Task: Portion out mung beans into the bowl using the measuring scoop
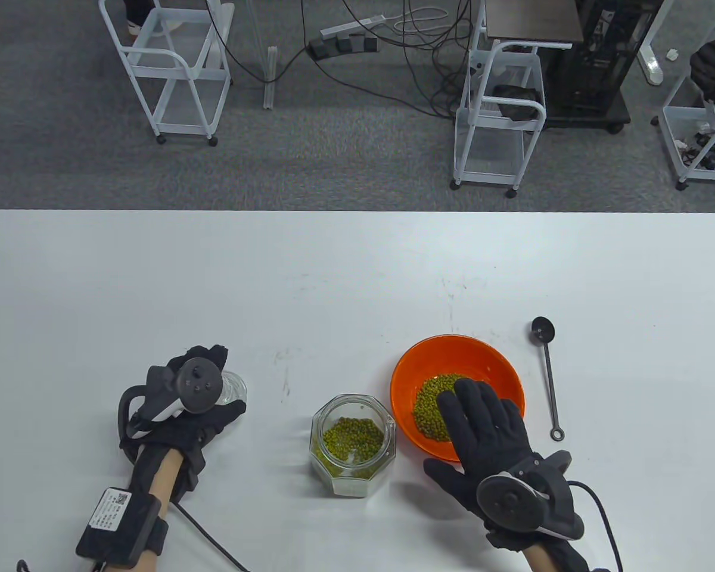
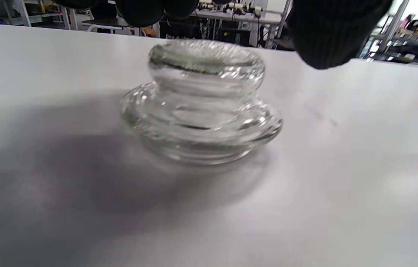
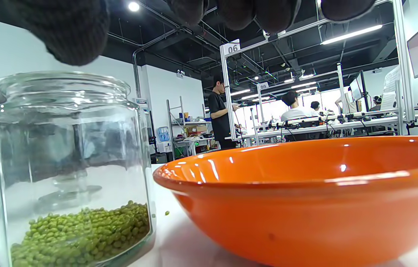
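An orange bowl [image 1: 488,357] holds a heap of mung beans [image 1: 430,411]. My right hand [image 1: 471,423] lies flat above its near rim, fingers straight, holding nothing. The black measuring scoop [image 1: 549,369] lies on the table right of the bowl, untouched. An open glass jar [image 1: 354,444] with beans in its bottom stands left of the bowl. My left hand [image 1: 220,372] hovers over the glass lid [image 1: 233,388]. In the left wrist view the lid [image 2: 201,107] rests on the table, and the thumb [image 2: 327,33] hangs above without touching. The right wrist view shows jar [image 3: 68,167] and bowl [image 3: 305,200] side by side.
The white table [image 1: 155,286] stretches far behind the objects. One stray bean [image 3: 166,213] lies between jar and bowl. Beyond the far edge stand white carts [image 1: 173,71] and cables on the floor. People sit at benches in the distance.
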`<action>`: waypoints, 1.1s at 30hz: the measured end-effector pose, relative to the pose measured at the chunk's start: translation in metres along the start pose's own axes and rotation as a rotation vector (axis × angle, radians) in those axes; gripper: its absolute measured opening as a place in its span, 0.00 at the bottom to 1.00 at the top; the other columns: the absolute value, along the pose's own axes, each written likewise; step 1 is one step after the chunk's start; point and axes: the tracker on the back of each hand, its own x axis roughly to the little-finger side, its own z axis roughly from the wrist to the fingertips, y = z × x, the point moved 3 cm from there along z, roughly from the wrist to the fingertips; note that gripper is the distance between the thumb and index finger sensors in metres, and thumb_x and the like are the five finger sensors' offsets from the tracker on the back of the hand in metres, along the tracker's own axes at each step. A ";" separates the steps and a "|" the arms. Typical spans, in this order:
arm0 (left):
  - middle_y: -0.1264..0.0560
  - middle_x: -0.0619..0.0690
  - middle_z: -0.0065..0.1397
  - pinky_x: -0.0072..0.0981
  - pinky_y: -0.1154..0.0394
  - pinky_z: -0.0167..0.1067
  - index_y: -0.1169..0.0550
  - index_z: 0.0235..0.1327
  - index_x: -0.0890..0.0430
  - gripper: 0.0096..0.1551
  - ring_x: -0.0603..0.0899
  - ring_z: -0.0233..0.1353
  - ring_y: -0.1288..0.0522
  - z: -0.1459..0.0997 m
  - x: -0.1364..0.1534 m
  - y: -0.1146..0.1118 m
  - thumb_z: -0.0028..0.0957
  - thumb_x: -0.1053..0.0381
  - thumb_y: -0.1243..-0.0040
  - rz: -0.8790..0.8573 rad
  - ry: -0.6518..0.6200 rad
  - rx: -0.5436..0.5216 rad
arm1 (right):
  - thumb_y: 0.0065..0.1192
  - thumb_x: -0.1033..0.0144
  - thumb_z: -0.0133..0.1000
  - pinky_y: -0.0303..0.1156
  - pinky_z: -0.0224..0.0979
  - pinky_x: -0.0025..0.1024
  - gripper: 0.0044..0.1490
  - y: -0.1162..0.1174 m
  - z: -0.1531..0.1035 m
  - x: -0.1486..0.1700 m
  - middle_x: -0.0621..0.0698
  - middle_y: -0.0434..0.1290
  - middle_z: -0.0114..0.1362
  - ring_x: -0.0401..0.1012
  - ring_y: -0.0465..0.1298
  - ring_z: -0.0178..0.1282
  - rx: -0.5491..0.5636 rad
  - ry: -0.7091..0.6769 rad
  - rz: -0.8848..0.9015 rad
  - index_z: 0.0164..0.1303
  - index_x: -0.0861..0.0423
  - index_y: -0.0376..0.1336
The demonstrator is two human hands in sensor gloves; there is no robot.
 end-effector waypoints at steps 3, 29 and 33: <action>0.51 0.67 0.88 0.79 0.44 0.74 0.55 0.89 0.53 0.61 0.73 0.82 0.42 0.007 0.001 -0.008 0.55 0.31 0.37 0.044 0.030 0.049 | 0.59 0.34 0.55 0.53 0.76 0.73 0.61 0.000 0.000 0.000 0.65 0.44 0.89 0.65 0.51 0.86 -0.009 0.002 -0.002 0.90 0.55 0.42; 0.40 0.66 0.84 0.71 0.34 0.69 0.45 0.88 0.52 0.52 0.69 0.70 0.30 -0.045 -0.062 0.064 0.56 0.33 0.40 0.174 -0.126 -0.134 | 0.58 0.37 0.56 0.53 0.76 0.72 0.61 -0.004 0.001 0.013 0.65 0.43 0.88 0.64 0.52 0.86 0.006 0.025 0.043 0.89 0.53 0.36; 0.40 0.66 0.84 0.71 0.34 0.69 0.44 0.88 0.51 0.52 0.69 0.70 0.30 -0.072 -0.094 0.096 0.56 0.33 0.39 0.192 -0.219 -0.183 | 0.58 0.37 0.56 0.53 0.76 0.72 0.61 -0.003 0.001 0.014 0.65 0.42 0.88 0.64 0.52 0.86 -0.005 0.030 0.041 0.89 0.53 0.36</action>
